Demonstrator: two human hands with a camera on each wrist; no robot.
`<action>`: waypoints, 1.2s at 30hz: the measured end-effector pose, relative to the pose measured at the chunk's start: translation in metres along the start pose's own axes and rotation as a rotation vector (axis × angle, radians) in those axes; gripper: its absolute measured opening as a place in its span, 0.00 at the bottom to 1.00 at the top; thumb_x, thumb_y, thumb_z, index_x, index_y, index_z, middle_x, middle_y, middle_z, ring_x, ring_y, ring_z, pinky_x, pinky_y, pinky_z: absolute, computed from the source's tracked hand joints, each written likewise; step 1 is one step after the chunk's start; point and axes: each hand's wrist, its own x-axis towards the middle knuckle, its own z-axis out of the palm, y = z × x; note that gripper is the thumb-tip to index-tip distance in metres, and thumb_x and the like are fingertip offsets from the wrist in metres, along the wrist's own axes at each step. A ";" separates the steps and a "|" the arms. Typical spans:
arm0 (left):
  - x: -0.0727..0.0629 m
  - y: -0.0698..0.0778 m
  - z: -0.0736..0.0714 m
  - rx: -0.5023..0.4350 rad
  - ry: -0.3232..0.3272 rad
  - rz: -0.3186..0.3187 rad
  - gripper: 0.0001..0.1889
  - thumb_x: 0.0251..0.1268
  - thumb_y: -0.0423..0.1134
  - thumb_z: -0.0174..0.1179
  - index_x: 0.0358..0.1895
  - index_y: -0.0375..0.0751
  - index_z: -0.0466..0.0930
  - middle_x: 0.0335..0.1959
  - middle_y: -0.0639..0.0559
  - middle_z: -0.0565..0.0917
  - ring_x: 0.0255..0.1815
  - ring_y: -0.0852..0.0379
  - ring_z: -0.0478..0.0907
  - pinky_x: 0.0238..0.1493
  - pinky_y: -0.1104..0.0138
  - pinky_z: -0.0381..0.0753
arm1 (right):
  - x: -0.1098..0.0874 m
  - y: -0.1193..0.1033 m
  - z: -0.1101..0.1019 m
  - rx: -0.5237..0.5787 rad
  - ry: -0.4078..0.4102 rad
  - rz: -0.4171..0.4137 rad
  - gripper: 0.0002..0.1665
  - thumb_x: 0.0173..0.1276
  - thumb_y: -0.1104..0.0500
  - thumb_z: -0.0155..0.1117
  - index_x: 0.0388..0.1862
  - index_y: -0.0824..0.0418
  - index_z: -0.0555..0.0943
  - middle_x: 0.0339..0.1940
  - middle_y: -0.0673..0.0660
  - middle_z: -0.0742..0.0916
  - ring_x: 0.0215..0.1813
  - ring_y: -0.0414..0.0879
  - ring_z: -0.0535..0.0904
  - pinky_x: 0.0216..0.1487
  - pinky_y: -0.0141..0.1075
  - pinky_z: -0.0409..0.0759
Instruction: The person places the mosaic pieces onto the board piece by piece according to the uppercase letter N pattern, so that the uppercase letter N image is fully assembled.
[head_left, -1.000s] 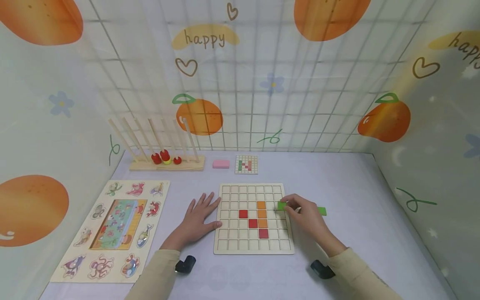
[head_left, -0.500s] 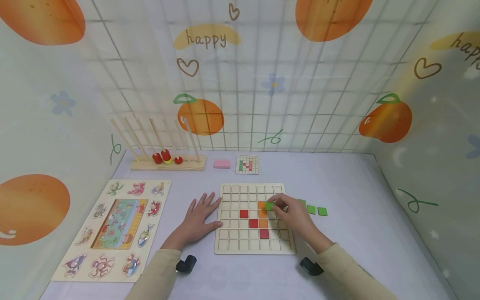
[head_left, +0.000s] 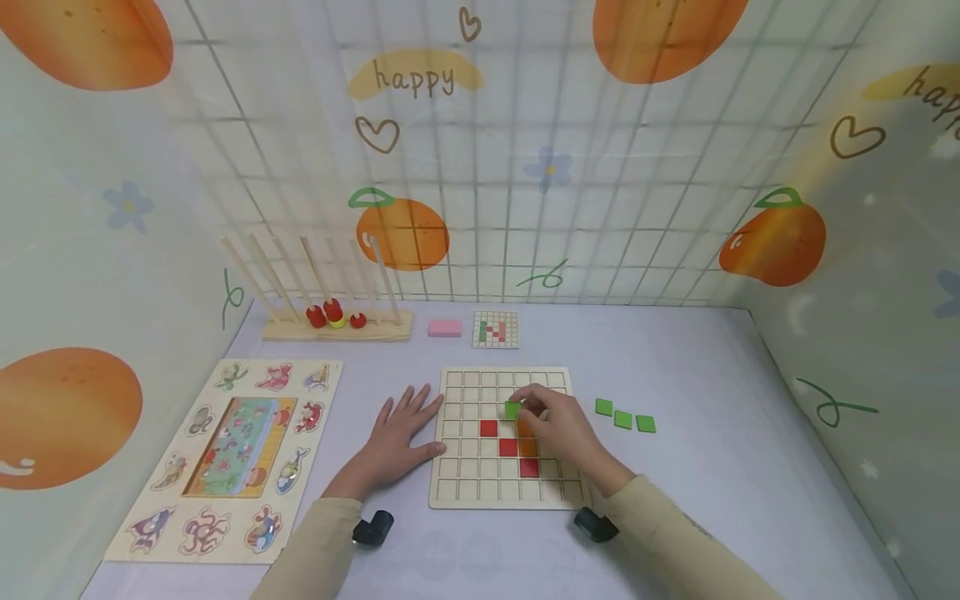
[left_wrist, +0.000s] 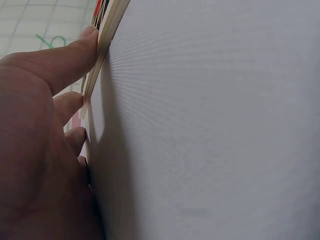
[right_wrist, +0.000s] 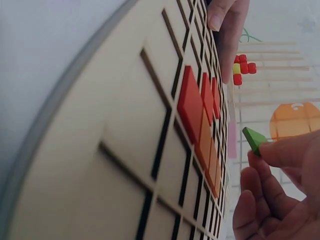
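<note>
A wooden grid board lies in the middle of the table, with several red tiles and orange tiles set in its squares. Between thumb and fingertips my right hand pinches a green tile above the board; in the right wrist view this green tile is held off the surface. My left hand lies with spread fingers at the board's left edge. Thumb and fingertips touch that edge in the left wrist view. Loose green tiles lie right of the board.
Behind the board are a small pattern card and a pink block. A peg rack with several beads stands at the back left. A sea-animal puzzle board lies on the left.
My right hand has carried the green tile leftward from the board's right edge to above its middle, uncovering the loose green tiles. The left hand stays in place.
</note>
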 end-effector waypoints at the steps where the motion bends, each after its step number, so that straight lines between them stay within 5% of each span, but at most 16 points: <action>1: 0.000 0.000 0.000 -0.002 0.001 0.000 0.42 0.69 0.61 0.61 0.81 0.51 0.58 0.84 0.47 0.49 0.84 0.42 0.37 0.80 0.41 0.31 | 0.001 -0.001 0.001 0.000 -0.003 0.003 0.13 0.70 0.63 0.68 0.48 0.46 0.85 0.31 0.45 0.84 0.35 0.41 0.78 0.31 0.32 0.80; 11: 0.001 -0.001 0.001 0.008 0.001 0.003 0.43 0.69 0.61 0.61 0.81 0.51 0.57 0.84 0.47 0.49 0.84 0.42 0.37 0.80 0.41 0.31 | 0.012 -0.009 0.015 -0.017 -0.032 -0.005 0.12 0.70 0.61 0.69 0.48 0.45 0.85 0.31 0.43 0.83 0.36 0.42 0.78 0.41 0.37 0.80; 36: 0.001 -0.002 0.000 0.005 -0.011 -0.001 0.42 0.70 0.61 0.60 0.82 0.52 0.57 0.84 0.48 0.48 0.84 0.42 0.36 0.80 0.41 0.32 | 0.036 -0.018 0.048 -0.192 -0.089 -0.124 0.10 0.71 0.58 0.69 0.49 0.48 0.86 0.35 0.41 0.86 0.37 0.39 0.78 0.41 0.33 0.79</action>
